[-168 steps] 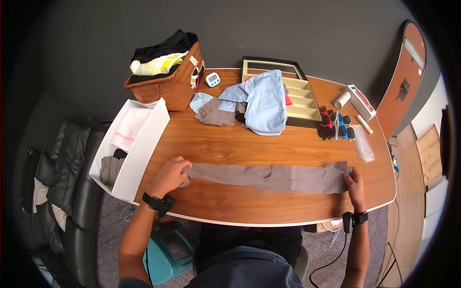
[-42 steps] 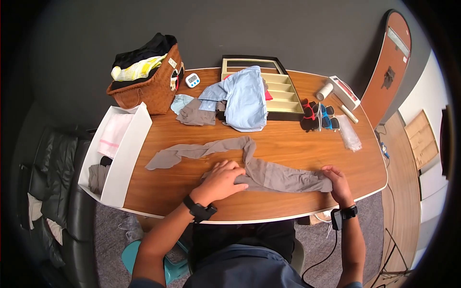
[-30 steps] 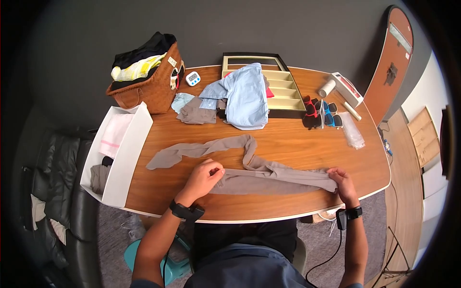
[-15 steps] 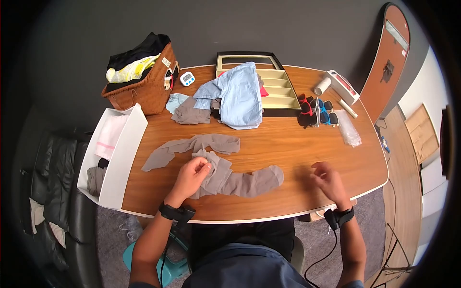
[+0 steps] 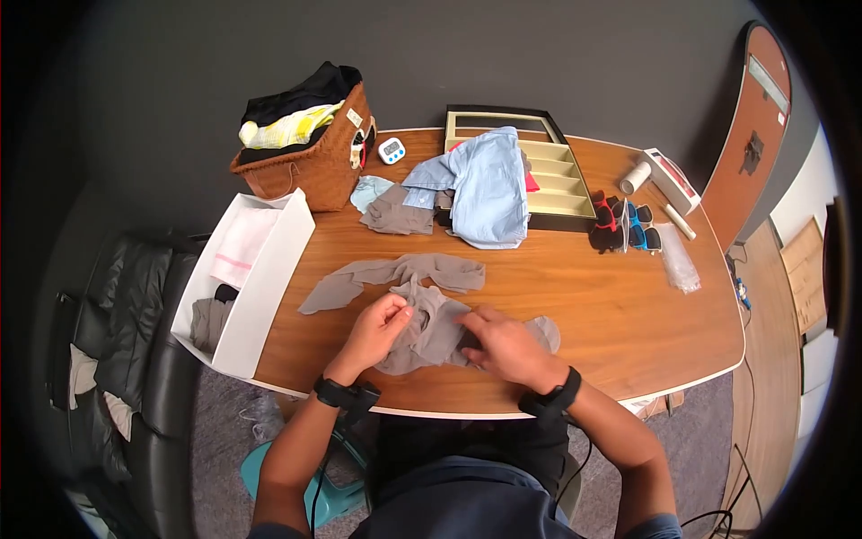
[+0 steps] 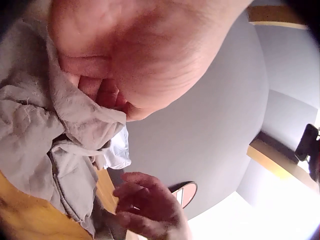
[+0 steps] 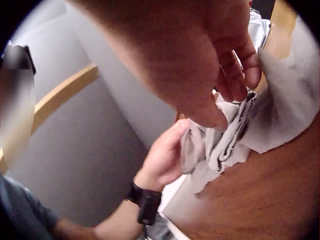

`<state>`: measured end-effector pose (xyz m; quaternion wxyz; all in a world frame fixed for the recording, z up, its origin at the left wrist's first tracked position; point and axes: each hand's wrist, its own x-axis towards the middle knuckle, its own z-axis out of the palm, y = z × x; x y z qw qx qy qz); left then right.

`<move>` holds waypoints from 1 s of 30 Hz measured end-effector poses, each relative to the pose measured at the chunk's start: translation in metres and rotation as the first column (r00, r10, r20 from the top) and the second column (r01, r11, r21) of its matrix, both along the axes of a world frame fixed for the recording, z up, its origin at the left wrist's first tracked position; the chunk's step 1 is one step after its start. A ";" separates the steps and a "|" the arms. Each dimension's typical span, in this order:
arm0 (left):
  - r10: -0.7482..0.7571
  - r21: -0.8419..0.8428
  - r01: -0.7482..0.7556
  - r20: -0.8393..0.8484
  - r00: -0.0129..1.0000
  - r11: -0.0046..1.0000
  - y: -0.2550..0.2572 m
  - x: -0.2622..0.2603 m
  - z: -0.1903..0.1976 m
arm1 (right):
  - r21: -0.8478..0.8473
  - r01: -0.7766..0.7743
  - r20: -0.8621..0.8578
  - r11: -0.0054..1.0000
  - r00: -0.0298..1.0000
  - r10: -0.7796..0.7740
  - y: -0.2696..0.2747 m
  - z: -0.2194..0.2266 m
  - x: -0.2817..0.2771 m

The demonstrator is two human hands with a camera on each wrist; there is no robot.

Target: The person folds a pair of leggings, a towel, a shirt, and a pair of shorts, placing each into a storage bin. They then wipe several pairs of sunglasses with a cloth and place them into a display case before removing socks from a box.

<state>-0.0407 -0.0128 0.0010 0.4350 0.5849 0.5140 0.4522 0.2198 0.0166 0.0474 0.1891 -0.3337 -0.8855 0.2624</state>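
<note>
Both hands are closer now, left hand (image 5: 373, 332) pinching grey cloth (image 5: 438, 334), right hand (image 5: 510, 347) loose-fingered near it.

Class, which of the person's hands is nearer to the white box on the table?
Left. The left hand is right of the white box, pinching grey cloth; the right hand is farther right, by the cloth.

Fabric (image 5: 438, 331): plain grey-brown. Shirt (image 5: 492, 193): light blue. Basket cloth (image 5: 292, 130): yellow-white, apparently checked. Box cloth (image 5: 244, 241): pale pink, darker stripe. Tabletop (image 5: 637, 332): brown wood grain.
</note>
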 end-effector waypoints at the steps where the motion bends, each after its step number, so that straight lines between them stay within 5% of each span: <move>1: 0.004 -0.010 -0.004 0.010 1.000 1.000 -0.001 0.000 0.001 | 0.003 -0.005 -0.001 1.000 1.000 0.005 0.003 -0.008 -0.005; 7: 0.012 -0.009 -0.012 -0.018 1.000 1.000 -0.004 -0.011 0.003 | 0.098 -0.110 0.073 0.989 0.992 0.104 0.017 -0.033 -0.021; 9: 0.012 -0.022 -0.013 -0.023 1.000 1.000 -0.004 -0.016 0.004 | 0.139 -0.097 -0.217 0.986 0.968 0.126 0.022 -0.018 -0.013; 10: 0.016 -0.020 -0.016 -0.019 1.000 1.000 -0.003 -0.019 0.004 | 0.138 -0.100 -0.215 0.985 0.968 0.128 0.025 -0.008 -0.011; 13: 0.033 -0.017 -0.034 -0.063 0.997 0.999 0.003 -0.015 0.026 | 0.050 -0.063 -0.366 0.997 0.928 0.077 0.029 0.032 -0.006; 15: 0.049 -0.014 -0.051 -0.110 0.993 0.999 0.007 -0.005 0.046 | -0.320 0.008 -0.299 0.948 0.948 -0.109 0.027 0.061 -0.004; 17: -0.142 0.210 0.133 0.028 0.989 0.969 0.013 0.008 0.063 | -0.350 -0.007 -0.329 0.937 0.937 -0.116 0.031 0.068 -0.004; 18: -0.269 0.215 0.246 0.082 0.960 0.945 0.017 0.014 0.071 | -0.353 -0.011 -0.380 0.936 0.916 -0.132 0.032 0.071 -0.004; 21: -0.343 0.245 0.325 0.033 0.939 0.914 0.023 0.043 0.082 | -0.347 -0.043 -0.472 0.937 0.871 -0.135 0.032 0.092 -0.001; 23: -0.404 0.232 0.370 0.120 0.907 0.900 0.026 0.056 0.091 | -0.389 -0.042 -0.582 0.920 0.786 -0.210 0.029 0.118 0.009; 25: -0.518 0.010 0.528 0.203 0.831 0.849 0.032 0.061 0.086 | -0.406 -0.028 -0.633 0.913 0.730 -0.259 0.030 0.148 0.029; 27: -0.528 0.010 0.531 0.121 0.841 0.848 0.034 0.063 0.080 | -0.279 0.021 -0.737 0.960 0.636 -0.229 0.030 0.175 0.045; 29: -0.561 -0.135 0.550 -0.330 0.760 0.824 0.030 0.061 0.089 | -0.272 0.078 -0.792 0.959 0.547 -0.269 0.033 0.194 0.065; 30: -0.567 -0.136 0.558 -0.349 0.746 0.818 0.028 0.063 0.090 | -0.287 0.106 -0.822 0.952 0.483 -0.302 0.034 0.202 0.073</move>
